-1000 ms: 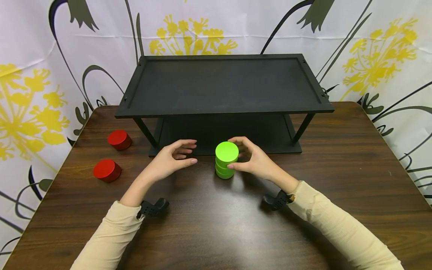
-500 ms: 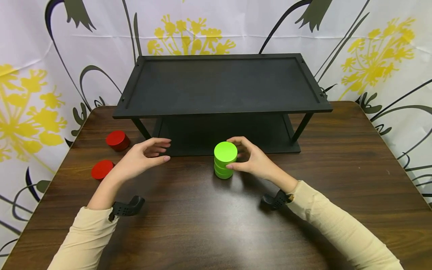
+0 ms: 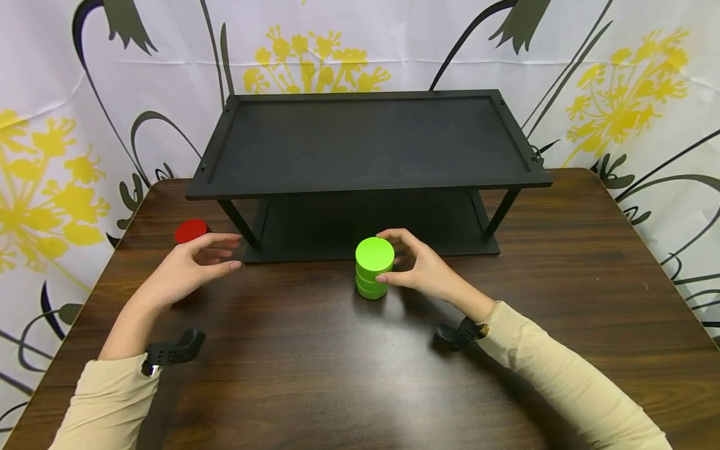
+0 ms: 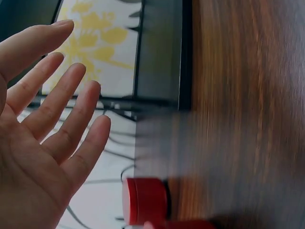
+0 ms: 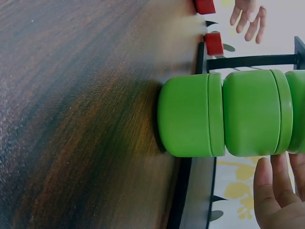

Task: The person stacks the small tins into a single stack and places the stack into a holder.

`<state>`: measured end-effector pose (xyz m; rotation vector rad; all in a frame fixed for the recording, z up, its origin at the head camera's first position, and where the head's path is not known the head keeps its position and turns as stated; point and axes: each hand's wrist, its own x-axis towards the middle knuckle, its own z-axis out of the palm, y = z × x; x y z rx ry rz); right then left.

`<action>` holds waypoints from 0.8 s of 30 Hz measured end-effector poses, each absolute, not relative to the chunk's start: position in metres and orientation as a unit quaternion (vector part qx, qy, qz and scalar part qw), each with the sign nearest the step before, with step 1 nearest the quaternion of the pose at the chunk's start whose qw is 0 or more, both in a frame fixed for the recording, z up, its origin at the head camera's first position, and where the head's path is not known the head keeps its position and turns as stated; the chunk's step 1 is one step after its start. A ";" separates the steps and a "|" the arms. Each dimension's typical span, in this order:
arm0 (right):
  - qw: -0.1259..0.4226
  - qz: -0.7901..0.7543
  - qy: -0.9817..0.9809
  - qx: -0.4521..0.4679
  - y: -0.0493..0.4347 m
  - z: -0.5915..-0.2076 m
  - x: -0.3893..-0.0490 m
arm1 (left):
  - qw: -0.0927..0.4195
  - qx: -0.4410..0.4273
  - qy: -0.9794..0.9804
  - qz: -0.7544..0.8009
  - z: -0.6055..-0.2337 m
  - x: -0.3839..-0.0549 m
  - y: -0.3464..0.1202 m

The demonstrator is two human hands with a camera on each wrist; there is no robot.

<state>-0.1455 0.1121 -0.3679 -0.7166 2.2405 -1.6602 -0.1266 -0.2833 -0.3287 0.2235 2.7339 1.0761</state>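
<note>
A stack of green lidded round containers (image 3: 374, 256) stands upright on the table in front of the black shelf. My right hand (image 3: 422, 269) holds the upper part of this stack, thumb at the front and fingers behind. Three green containers (image 5: 190, 117) show one on another in the right wrist view. My left hand (image 3: 182, 265), fingers spread and holding nothing, hovers near the red round containers at the left. One red container (image 3: 191, 230) shows just behind it; the nearer one is hidden by the hand in the head view. Two red containers (image 4: 147, 200) appear low in the left wrist view.
A black two-tier shelf (image 3: 360, 140) stands at the back of the dark wood table (image 3: 360, 375), its lower board (image 3: 315, 225) behind the stack. A patterned curtain (image 3: 439, 37) hangs behind. Each wrist wears a black camera band (image 3: 174, 350).
My left hand has moved left from near the stack toward the red containers, now covering the nearer one. The right hand stays at the green stack.
</note>
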 end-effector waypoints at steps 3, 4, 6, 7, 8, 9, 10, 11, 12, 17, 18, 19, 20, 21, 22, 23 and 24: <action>0.131 -0.572 0.771 -0.248 0.112 -0.368 -0.146 | 0.086 0.064 0.926 0.363 -0.329 -0.125 -0.295; 0.131 -0.572 0.771 -0.249 0.112 -0.368 -0.146 | 0.083 0.061 0.926 0.364 -0.330 -0.125 -0.299; 0.130 -0.572 0.770 -0.249 0.112 -0.369 -0.146 | 0.082 0.050 0.926 0.365 -0.330 -0.125 -0.307; 0.131 -0.573 0.770 -0.249 0.112 -0.369 -0.146 | 0.082 0.044 0.927 0.364 -0.330 -0.125 -0.310; 0.131 -0.573 0.770 -0.249 0.112 -0.369 -0.146 | 0.082 0.038 0.928 0.363 -0.331 -0.125 -0.314; 0.131 -0.573 0.770 -0.249 0.112 -0.369 -0.146 | 0.082 0.032 0.928 0.361 -0.331 -0.125 -0.316; 0.131 -0.573 0.770 -0.249 0.112 -0.369 -0.146 | 0.083 0.027 0.929 0.359 -0.332 -0.124 -0.319; 0.131 -0.573 0.770 -0.249 0.112 -0.369 -0.146 | 0.083 0.022 0.930 0.358 -0.333 -0.124 -0.321; 0.131 -0.573 0.770 -0.249 0.112 -0.369 -0.146 | 0.083 0.018 0.931 0.356 -0.334 -0.123 -0.324; 0.131 -0.572 0.772 -0.246 0.112 -0.369 -0.146 | 0.082 0.005 0.934 0.349 -0.340 -0.122 -0.336; 0.131 -0.571 0.772 -0.246 0.112 -0.368 -0.146 | 0.081 0.003 0.935 0.347 -0.341 -0.121 -0.338; 0.131 -0.571 0.772 -0.246 0.112 -0.368 -0.145 | 0.080 0.001 0.935 0.345 -0.342 -0.121 -0.340; 0.131 -0.572 0.771 -0.246 0.112 -0.368 -0.145 | 0.077 0.000 0.936 0.342 -0.343 -0.120 -0.342; 0.131 -0.572 0.771 -0.246 0.112 -0.368 -0.145 | 0.073 0.000 0.937 0.341 -0.344 -0.120 -0.344; 0.131 -0.572 0.771 -0.247 0.112 -0.368 -0.145 | 0.070 0.000 0.938 0.340 -0.345 -0.119 -0.346; 0.131 -0.573 0.771 -0.246 0.112 -0.368 -0.145 | 0.067 -0.001 0.938 0.340 -0.346 -0.119 -0.348; 0.131 -0.573 0.770 -0.247 0.112 -0.368 -0.145 | 0.064 -0.002 0.939 0.339 -0.346 -0.118 -0.350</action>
